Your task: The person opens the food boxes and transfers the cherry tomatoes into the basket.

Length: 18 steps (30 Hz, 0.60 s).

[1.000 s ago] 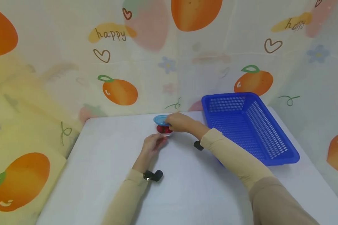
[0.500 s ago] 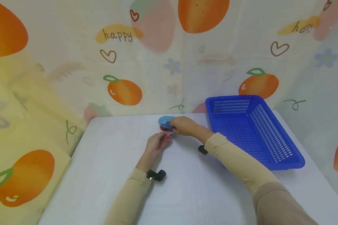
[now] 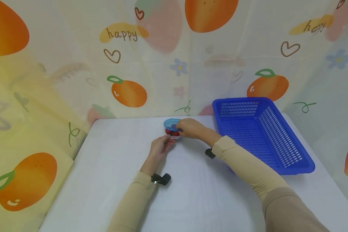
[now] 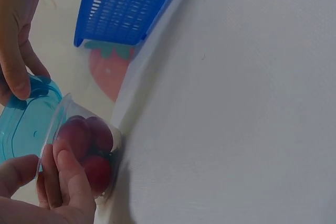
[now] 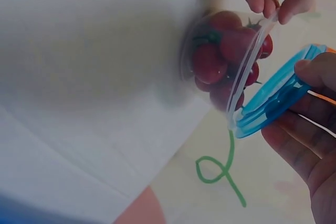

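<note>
Near the back of the table stands a small clear plastic tub (image 5: 187, 51), filled with several red cherry tomatoes (image 5: 209, 64), some with green stems. My left hand (image 3: 158, 149) pinches the tub's rim on the near side, as the right wrist view shows. A translucent blue lid (image 3: 169, 123) is held by my right hand (image 3: 192, 128), thumb on one face and fingers on the other. The lid is tilted over the tub; in the right wrist view its lower edge meets or nearly meets the rim, while the other side stands away from it.
A large blue plastic basket (image 3: 303, 166) with slotted walls stands on the right of the white table (image 3: 110, 161), beside my right forearm. A fruit-print cloth (image 3: 156, 93) hangs behind the table.
The lid tipped down over the tomatoes, then rose slightly, so more of them show again. Both hands keep their grips. The head view has shifted a little.
</note>
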### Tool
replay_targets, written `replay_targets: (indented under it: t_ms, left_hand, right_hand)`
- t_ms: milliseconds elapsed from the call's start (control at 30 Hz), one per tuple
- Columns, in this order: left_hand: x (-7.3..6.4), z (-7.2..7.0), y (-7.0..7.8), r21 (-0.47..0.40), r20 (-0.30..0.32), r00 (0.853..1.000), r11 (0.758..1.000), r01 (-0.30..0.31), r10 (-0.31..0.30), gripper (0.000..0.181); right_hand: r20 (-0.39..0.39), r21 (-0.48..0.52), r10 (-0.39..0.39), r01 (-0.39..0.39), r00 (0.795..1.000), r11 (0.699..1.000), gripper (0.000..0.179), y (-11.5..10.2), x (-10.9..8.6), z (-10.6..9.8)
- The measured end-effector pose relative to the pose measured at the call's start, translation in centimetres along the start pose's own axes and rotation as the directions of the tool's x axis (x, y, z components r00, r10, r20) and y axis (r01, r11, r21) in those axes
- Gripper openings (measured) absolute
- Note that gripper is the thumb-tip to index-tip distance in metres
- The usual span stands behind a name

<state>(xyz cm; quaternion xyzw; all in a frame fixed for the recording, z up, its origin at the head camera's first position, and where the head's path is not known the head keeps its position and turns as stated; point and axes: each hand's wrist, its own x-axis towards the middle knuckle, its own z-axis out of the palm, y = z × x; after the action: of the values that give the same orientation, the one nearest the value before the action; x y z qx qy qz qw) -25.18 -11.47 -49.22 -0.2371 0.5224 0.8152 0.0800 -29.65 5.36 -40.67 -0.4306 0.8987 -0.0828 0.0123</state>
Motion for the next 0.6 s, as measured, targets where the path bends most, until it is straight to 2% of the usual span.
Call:
replay_targets:
  t_ms: [233,600]
  left_hand:
    - [-0.7,-0.1,0.3,0.08,-0.006,1.0,0.997,0.014,-0.013,0.023]
    - [-1.2,-0.3,-0.1,0.115,-0.001,1.0,0.993,-0.004,0.004,0.022]
  right_hand:
    - [-0.02,-0.017,-0.018,0.018,1.0,1.0,0.007,0.0,-0.1,-0.5]
    - [0.023,-0.021,0.02,-0.019,1.0,1.0,0.007,-0.5,-0.1,-0.9]
